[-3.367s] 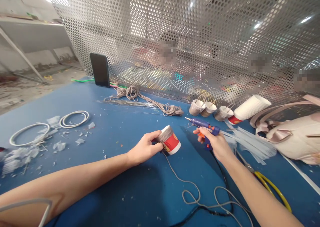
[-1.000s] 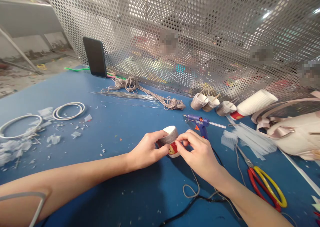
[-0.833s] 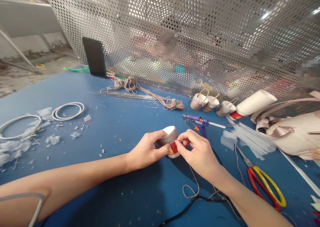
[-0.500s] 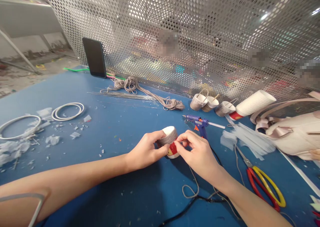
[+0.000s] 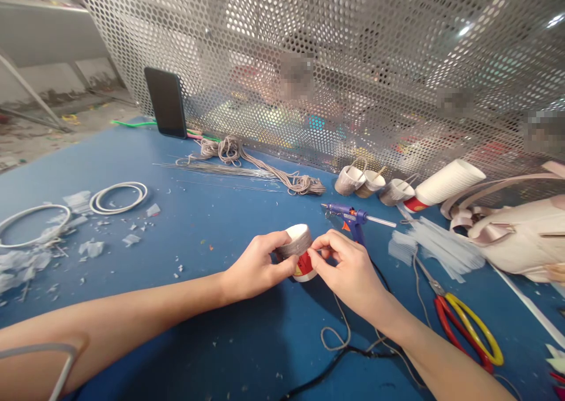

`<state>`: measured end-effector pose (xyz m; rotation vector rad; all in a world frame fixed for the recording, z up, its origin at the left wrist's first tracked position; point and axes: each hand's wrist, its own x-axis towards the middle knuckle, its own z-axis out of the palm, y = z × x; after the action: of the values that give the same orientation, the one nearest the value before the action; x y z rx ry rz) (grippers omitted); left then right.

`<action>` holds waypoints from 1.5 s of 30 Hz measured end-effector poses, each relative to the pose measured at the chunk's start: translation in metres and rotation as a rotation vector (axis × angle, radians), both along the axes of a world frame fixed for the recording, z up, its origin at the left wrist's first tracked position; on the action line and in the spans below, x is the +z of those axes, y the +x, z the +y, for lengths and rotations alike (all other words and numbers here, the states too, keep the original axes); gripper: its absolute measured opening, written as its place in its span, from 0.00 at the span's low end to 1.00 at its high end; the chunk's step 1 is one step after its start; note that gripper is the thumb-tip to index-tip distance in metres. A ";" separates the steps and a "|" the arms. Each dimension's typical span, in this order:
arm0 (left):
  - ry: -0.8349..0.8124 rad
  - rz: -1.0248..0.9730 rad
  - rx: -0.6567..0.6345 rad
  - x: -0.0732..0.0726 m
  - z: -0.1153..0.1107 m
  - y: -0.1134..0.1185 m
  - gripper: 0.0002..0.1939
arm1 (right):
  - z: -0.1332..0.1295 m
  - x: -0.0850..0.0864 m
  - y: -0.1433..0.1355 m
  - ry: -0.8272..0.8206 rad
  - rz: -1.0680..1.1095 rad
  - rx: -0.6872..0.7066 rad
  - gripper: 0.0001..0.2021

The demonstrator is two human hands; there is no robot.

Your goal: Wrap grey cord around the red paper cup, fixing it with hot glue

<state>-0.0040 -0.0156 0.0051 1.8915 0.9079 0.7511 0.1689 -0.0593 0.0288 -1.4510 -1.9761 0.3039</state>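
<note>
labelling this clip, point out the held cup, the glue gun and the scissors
held cup [image 5: 297, 248], head view: grey wrapped band
glue gun [image 5: 355, 217], head view: purple-blue body
scissors [image 5: 437, 288], head view: metal near handles

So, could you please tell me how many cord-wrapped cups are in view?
4: one cup in the left hand, three more cups near the perforated panel.

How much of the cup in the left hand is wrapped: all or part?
Part. Grey cord rings the upper section of the cup, while its lower side shows bare red.
</note>
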 end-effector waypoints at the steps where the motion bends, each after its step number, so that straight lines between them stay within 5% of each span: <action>1: -0.002 -0.001 0.000 0.000 0.000 0.000 0.07 | 0.000 0.000 0.000 0.000 0.005 -0.001 0.05; 32: -0.029 -0.057 -0.090 0.002 0.003 -0.006 0.15 | 0.004 0.000 0.004 -0.087 0.075 -0.021 0.05; 45: -0.049 -0.045 -0.110 0.005 0.004 -0.007 0.13 | 0.005 0.016 0.003 -0.315 0.298 -0.019 0.02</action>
<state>-0.0113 -0.0116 0.0097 1.8586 0.7802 0.6965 0.1718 -0.0540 0.0450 -1.5117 -1.7263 0.8043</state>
